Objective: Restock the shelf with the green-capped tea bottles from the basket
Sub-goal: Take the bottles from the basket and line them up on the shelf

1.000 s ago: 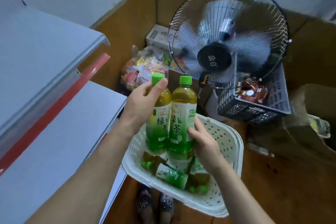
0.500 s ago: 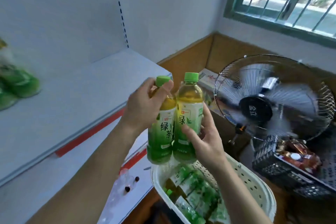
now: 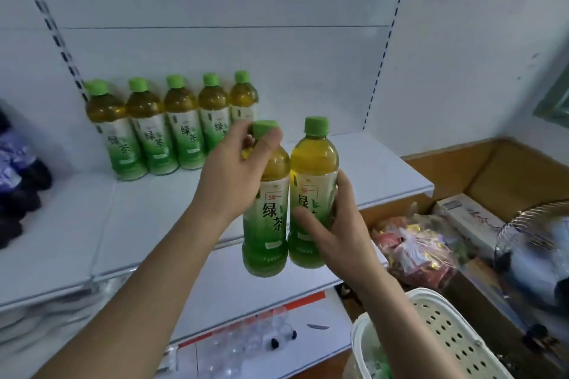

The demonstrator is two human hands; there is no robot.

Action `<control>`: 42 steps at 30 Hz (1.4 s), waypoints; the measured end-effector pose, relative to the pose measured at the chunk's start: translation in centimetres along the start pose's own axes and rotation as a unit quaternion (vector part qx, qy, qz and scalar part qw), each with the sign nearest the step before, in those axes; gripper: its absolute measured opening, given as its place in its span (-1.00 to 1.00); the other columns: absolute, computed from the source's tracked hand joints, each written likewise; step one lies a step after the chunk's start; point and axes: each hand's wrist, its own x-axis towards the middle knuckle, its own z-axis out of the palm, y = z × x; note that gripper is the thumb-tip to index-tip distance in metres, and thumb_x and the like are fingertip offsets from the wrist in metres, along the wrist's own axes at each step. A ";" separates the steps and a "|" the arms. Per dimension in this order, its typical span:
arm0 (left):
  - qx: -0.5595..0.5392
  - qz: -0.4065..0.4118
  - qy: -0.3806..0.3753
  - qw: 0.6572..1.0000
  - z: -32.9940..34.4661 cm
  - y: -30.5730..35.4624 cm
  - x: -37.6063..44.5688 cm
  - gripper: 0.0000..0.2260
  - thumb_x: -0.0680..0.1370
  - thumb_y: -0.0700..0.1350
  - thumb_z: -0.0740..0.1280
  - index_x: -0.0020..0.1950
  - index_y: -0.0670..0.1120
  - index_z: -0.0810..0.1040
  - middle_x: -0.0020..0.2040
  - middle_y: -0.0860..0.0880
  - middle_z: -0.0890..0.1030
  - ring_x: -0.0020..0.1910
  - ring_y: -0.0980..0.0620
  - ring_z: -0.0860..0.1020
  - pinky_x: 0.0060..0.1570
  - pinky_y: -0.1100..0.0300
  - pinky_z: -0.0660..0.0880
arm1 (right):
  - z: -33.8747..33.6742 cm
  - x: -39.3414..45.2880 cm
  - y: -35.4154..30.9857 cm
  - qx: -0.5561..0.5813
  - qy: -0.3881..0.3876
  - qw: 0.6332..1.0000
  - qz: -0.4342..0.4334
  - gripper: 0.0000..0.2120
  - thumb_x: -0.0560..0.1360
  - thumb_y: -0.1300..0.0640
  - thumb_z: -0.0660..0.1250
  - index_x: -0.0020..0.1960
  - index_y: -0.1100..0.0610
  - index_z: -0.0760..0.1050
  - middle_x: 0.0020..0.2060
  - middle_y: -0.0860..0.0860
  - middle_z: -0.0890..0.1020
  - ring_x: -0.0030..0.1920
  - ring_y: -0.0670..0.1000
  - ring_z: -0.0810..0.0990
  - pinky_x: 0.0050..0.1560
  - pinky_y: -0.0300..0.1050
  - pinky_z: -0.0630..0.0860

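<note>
From your head view, your left hand (image 3: 234, 175) grips one tea bottle (image 3: 266, 212) by its neck and your right hand (image 3: 335, 234) clasps a second bottle (image 3: 312, 194) touching beside it, upright before the shelf (image 3: 154, 209), above the basket (image 3: 446, 335).

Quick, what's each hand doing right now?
Left hand: closed around the neck of the left tea bottle.
Right hand: closed around the body of the right tea bottle.
</note>
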 end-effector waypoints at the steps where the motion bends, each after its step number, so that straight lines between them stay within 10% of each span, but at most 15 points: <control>1: 0.001 0.004 0.008 1.000 -1.9 -0.2 -0.2 -0.58 0.58 0.44 0.28 0.19 0.16 0.59 0.09 0.10 0.72 0.10 0.08 0.69 0.20 -0.10 0.63 | 1.6 0.3 -0.6 -0.001 -0.004 1.000 -0.005 -0.28 0.60 -0.01 0.55 0.61 -0.18 0.22 0.16 -0.12 0.72 0.10 -0.04 0.77 0.09 0.19 0.75; 10: 0.024 -0.010 0.087 0.996 -14.7 -3.9 -0.3 -0.72 0.65 0.27 0.26 0.26 0.17 0.52 0.10 0.26 0.66 0.08 0.32 0.62 0.04 0.33 0.52 | 14.8 3.1 -4.7 0.018 -0.015 0.998 -0.057 -0.19 0.41 -0.21 0.53 0.61 -0.17 0.36 0.33 -0.15 0.50 0.35 -0.16 0.56 0.35 0.13 0.64; 21: 0.015 -0.033 0.151 0.988 -20.0 -9.5 4.9 -0.57 0.65 0.29 0.28 0.40 0.06 0.53 0.23 0.15 0.69 0.20 0.18 0.66 0.29 0.03 0.59 | 23.3 9.6 -3.5 0.031 -0.087 0.993 -0.071 -0.23 0.49 0.07 0.60 0.59 -0.29 0.36 0.38 -0.23 0.62 0.40 -0.09 0.58 0.36 0.17 0.61; 31: 0.031 -0.022 0.188 0.981 -19.0 -13.9 7.9 -0.63 0.68 0.21 0.24 0.41 0.07 0.50 0.17 0.29 0.63 0.12 0.44 0.58 0.05 0.55 0.45 | 26.2 13.8 -1.1 0.014 -0.105 0.991 -0.084 -0.10 0.55 -0.05 0.50 0.75 -0.22 0.09 0.55 -0.16 0.51 0.53 -0.03 0.50 0.47 0.24 0.54; 35: 0.036 0.011 0.150 0.988 -19.1 -14.5 7.9 -0.70 0.70 0.20 0.18 0.42 0.24 0.39 0.29 0.29 0.58 0.26 0.43 0.54 0.21 0.50 0.43 | 26.3 13.1 -0.2 -0.032 -0.086 0.991 -0.096 -0.03 0.64 0.00 0.49 0.78 -0.21 -0.12 0.63 -0.14 0.41 0.59 -0.02 0.44 0.50 0.22 0.52; 38: 0.045 0.017 0.101 0.994 -18.9 -17.4 6.5 -0.39 0.64 0.28 0.34 0.63 0.20 0.21 0.50 0.13 0.50 0.45 0.19 0.51 0.43 0.15 0.48 | 26.1 12.2 0.6 -0.084 -0.086 0.986 -0.112 0.05 0.64 0.03 0.50 0.77 -0.25 -0.23 0.66 -0.11 0.36 0.57 0.06 0.47 0.47 0.18 0.56; 42: 0.202 -0.070 0.123 0.969 -18.4 -20.1 3.4 -0.17 0.47 0.28 0.52 0.62 0.13 0.19 0.45 0.06 0.53 0.30 0.02 0.63 0.14 -0.02 0.65 | 26.2 11.0 1.7 -0.164 -0.082 0.975 -0.123 0.10 0.62 0.02 0.50 0.75 -0.26 -0.30 0.68 -0.04 0.33 0.54 0.16 0.47 0.39 0.12 0.56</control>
